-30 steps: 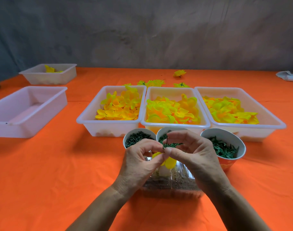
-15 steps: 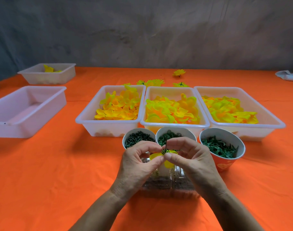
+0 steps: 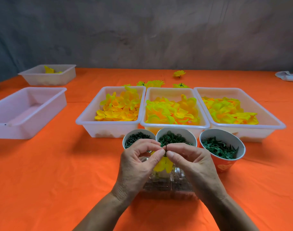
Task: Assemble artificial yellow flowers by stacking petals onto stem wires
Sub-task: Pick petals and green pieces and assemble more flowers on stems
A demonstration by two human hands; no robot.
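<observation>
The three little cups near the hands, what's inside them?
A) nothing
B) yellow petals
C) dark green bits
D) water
C: all three cups, the left cup, the middle cup and the right cup, hold dark green plastic pieces, while the yellow petals lie in the white bins behind them.
</observation>
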